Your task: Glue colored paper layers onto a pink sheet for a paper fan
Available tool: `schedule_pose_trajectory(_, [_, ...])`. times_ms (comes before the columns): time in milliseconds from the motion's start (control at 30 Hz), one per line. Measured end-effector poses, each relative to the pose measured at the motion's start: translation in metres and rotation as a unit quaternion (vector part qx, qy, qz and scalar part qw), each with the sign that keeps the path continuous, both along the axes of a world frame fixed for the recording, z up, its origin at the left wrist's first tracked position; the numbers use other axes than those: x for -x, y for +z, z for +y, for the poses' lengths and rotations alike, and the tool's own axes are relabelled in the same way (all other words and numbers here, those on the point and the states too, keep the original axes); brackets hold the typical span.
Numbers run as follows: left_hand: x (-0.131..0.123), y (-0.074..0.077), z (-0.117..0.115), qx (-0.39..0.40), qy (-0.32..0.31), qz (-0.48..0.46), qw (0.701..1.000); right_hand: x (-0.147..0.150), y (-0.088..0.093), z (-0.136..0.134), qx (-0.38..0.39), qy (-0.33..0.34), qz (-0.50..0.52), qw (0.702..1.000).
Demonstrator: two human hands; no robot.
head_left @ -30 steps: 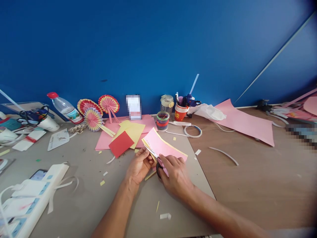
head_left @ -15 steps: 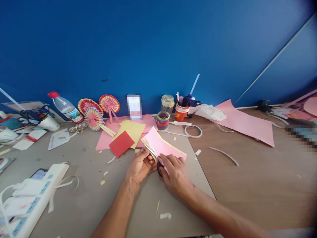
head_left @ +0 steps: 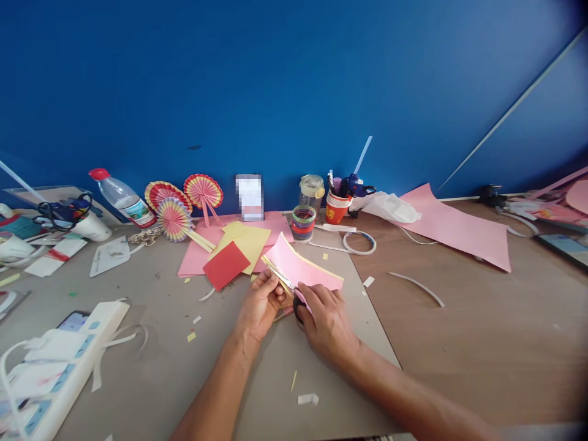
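Note:
My right hand (head_left: 324, 315) grips the dark handles of a pair of scissors (head_left: 299, 306), whose blades point up and left along the edge of the paper. Pink paper with a yellow layer behind it (head_left: 303, 264) lies across the blades. My left hand (head_left: 261, 303) is closed, its fingers pinching the lower left edge of this paper beside the blade tips. Just behind are a red paper piece (head_left: 226, 266), yellow paper (head_left: 255, 242) and larger pink sheets (head_left: 193, 260) lying in a loose stack.
Pleated paper fans (head_left: 203, 195), a tilted bottle (head_left: 124, 199), a phone (head_left: 249, 197), a jar with coloured rings (head_left: 304, 223) and a red cup (head_left: 337, 208) line the blue wall. A power strip (head_left: 78, 373) lies left; a pink sheet (head_left: 463, 233) lies right.
The scissor blades look closer together than before, and the pink paper's right end has shifted slightly left. Both hands stay nearly in place.

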State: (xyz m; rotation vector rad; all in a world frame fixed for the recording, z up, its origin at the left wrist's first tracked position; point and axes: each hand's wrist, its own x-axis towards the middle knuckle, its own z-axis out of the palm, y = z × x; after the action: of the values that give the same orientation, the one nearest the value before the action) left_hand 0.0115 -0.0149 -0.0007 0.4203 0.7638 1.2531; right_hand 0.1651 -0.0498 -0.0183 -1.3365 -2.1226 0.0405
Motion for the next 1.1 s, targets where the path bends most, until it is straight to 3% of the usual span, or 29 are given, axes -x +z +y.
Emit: schedule_pose_trajectory(1100, [-0.0015,-0.0008,-0.0009,-0.046,0.055,0.127,0.989,-0.0032,0.0021,-0.0007,0.018,-0.011,0.026,0.999])
